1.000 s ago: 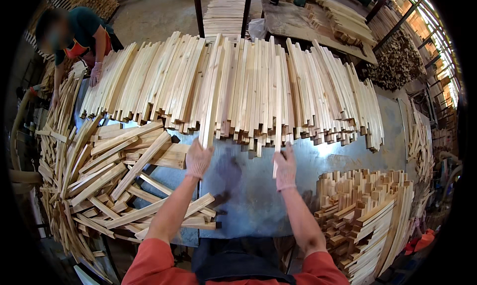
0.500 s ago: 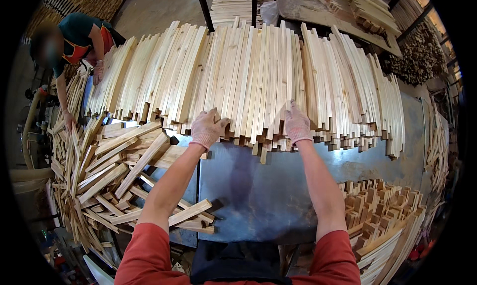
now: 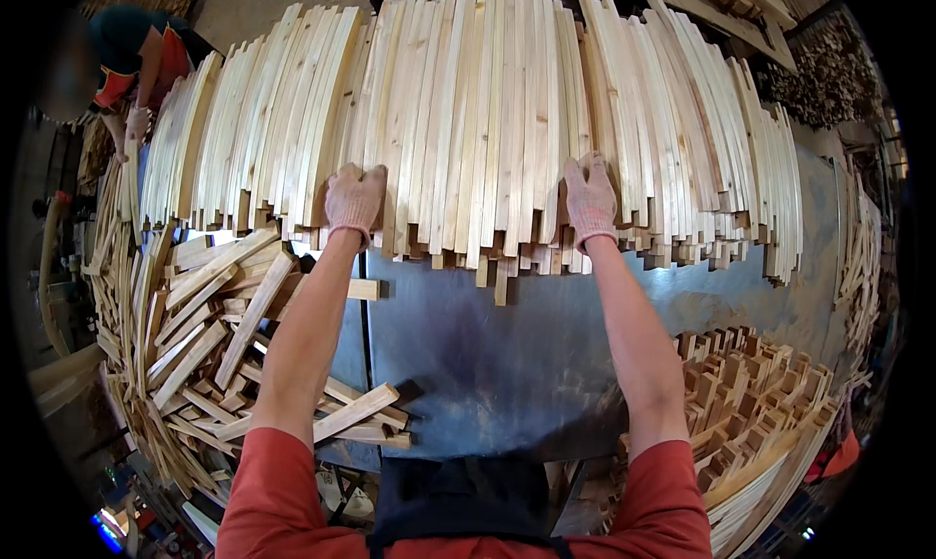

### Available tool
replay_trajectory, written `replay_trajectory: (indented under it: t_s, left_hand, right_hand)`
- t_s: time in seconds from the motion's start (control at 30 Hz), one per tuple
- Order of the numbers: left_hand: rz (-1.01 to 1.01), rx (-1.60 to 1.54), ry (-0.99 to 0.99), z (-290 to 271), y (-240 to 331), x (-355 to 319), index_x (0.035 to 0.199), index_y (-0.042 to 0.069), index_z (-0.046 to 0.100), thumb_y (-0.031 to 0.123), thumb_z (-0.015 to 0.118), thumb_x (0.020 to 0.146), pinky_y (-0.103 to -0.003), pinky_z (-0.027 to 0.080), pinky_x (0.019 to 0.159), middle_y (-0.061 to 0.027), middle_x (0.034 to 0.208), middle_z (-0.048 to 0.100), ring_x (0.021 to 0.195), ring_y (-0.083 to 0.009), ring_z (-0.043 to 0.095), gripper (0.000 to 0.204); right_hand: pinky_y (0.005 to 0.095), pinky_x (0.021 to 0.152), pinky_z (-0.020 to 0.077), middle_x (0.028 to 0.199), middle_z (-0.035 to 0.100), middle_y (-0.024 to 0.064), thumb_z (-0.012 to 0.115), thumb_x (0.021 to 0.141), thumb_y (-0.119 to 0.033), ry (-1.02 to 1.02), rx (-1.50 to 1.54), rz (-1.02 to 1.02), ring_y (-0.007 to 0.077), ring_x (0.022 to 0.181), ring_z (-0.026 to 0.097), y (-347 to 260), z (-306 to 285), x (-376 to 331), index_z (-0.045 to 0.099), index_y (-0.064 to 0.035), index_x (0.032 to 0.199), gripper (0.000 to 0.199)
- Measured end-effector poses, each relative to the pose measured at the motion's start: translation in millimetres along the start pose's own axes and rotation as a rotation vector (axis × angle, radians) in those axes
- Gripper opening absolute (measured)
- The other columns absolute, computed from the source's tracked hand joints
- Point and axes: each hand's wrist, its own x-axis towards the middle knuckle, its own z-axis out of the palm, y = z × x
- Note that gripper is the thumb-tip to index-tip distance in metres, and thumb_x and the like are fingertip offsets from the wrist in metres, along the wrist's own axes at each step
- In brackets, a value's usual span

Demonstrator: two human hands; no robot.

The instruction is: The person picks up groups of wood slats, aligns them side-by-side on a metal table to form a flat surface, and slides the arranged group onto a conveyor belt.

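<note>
Head view, from biggest to smallest: the grey metal table [image 3: 546, 364] runs under everything, and across its far half lies the wide stack of pale wooden slats [image 3: 487, 120], packed side by side. Their long axes run away from me, near ends ragged along the table's middle, far ends pointing off toward the yard. To my left sits a loose heap of offcut sticks [image 3: 214, 325], tumbled at all angles; to my right a stacked pile of short blocks [image 3: 751, 393]. At the far left corner another person's sleeve and gloved hand [image 3: 136, 120] rest near the slats.

My left hand [image 3: 355, 200] and right hand [image 3: 590, 196], both in knit gloves, lie flat on top of the slats near their near ends, fingers together and pressing down, grasping nothing. They stand well apart, a bundle of slats between them.

I judge each slat light, stiff and dry, a bit splintery, and apt to slide lengthwise over its neighbours. A bundle is best taken from both sides near the close ends.
</note>
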Motion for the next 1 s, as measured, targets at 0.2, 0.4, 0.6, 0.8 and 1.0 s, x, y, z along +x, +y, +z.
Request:
replay_trajectory:
  t_s: [0.2, 0.4, 0.6, 0.8, 1.0]
  left_hand:
    - [0.055, -0.036, 0.022, 1, -7, -5, 0.113, -0.002, 0.067, 0.044, 0.079, 0.093, -0.054, 0.052, 0.103, -0.0303, 0.125, 0.065, 0.117, -0.0467, 0.065, 0.051]
    - [0.153, -0.087, 0.093, 8, -48, -61, 0.104, -0.001, 0.065, 0.038, 0.08, 0.091, -0.053, 0.052, 0.098, -0.0276, 0.114, 0.066, 0.11, -0.0454, 0.064, 0.045]
    - [0.016, -0.299, -0.099, 0, -121, -157, 0.103, -0.004, 0.065, 0.033, 0.081, 0.09, -0.049, 0.052, 0.088, -0.0236, 0.103, 0.068, 0.095, -0.037, 0.063, 0.042]
    - [0.144, -0.338, -0.198, 5, -172, -168, 0.116, -0.002, 0.066, 0.053, 0.067, 0.1, -0.049, 0.054, 0.086, -0.0265, 0.104, 0.073, 0.096, -0.0401, 0.072, 0.057]
    - [0.114, -0.109, -0.502, -6, -153, -115, 0.12, -0.002, 0.064, 0.068, 0.058, 0.1, -0.054, 0.054, 0.087, -0.0305, 0.102, 0.071, 0.101, -0.0494, 0.07, 0.072]
  right_hand:
    - [0.0516, 0.119, 0.041, 0.152, 0.056, 0.0308, 0.054, 0.1, -0.061, 0.101, 0.01, 0.07, 0.0461, 0.139, 0.056, -33, 0, -17, 0.047, 0.0036, 0.157, 0.086]
    - [0.051, 0.114, 0.0437, 0.142, 0.062, 0.0302, 0.062, 0.098, -0.05, 0.116, 0.007, 0.041, 0.0455, 0.131, 0.058, -8, -9, -75, 0.05, 0.0079, 0.151, 0.08]
    - [0.0445, 0.117, 0.0431, 0.143, 0.064, 0.0227, 0.067, 0.101, -0.035, 0.139, 0.268, 0.124, 0.0386, 0.132, 0.06, 74, -11, -201, 0.051, 0.0106, 0.149, 0.068]
    - [0.0357, 0.112, 0.0461, 0.141, 0.066, 0.0213, 0.065, 0.104, -0.035, -0.046, 0.398, 0.393, 0.0249, 0.127, 0.064, 94, -38, -246, 0.057, 0.0096, 0.146, 0.062]
    - [0.0361, 0.095, 0.0518, 0.106, 0.075, 0.0166, 0.062, 0.106, -0.045, -0.379, 0.104, 0.416, 0.0222, 0.099, 0.068, 111, -45, -182, 0.071, 0.0086, 0.122, 0.056]
